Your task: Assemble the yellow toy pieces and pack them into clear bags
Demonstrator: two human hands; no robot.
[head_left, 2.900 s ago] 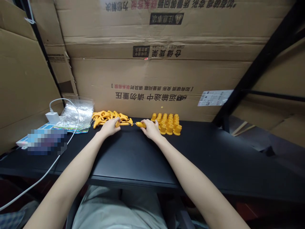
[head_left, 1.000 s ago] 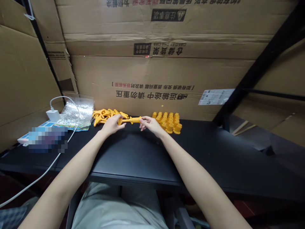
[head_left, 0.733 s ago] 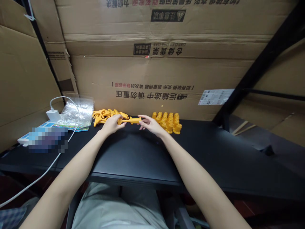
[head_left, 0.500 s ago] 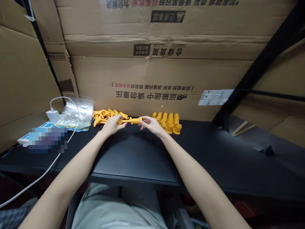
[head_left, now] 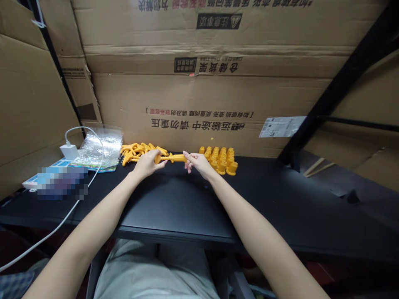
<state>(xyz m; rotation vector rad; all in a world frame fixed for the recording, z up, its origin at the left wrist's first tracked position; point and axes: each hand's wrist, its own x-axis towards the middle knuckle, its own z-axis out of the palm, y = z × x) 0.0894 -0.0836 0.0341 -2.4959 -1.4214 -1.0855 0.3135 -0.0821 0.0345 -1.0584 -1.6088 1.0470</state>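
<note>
Between my hands a yellow plastic piece (head_left: 171, 158) is held level above the table; it has a thin threaded-looking shaft, a collar and a thicker ribbed end. My left hand (head_left: 147, 162) is closed around its left end, by a rounded yellow part. Thumb and fingers of my right hand (head_left: 197, 162) pinch the thicker right end, which they partly cover. Just behind my left hand lies a heap of yellow branched pieces (head_left: 132, 153). Beyond my right hand stand rows of yellow flanged caps (head_left: 222, 166), upright on the table.
The black tabletop (head_left: 174, 199) runs below my arms. A cardboard wall (head_left: 187, 95) closes off the back. To the left are a clear plastic bag (head_left: 101, 145), a white charger (head_left: 70, 150) with its cable (head_left: 70, 211), and a blurred flat object (head_left: 62, 180). A black post (head_left: 314, 108) slants at right.
The fingers of my right hand have shifted and curled around the piece's right end. My left hand and the piece stay nearly in place.
</note>
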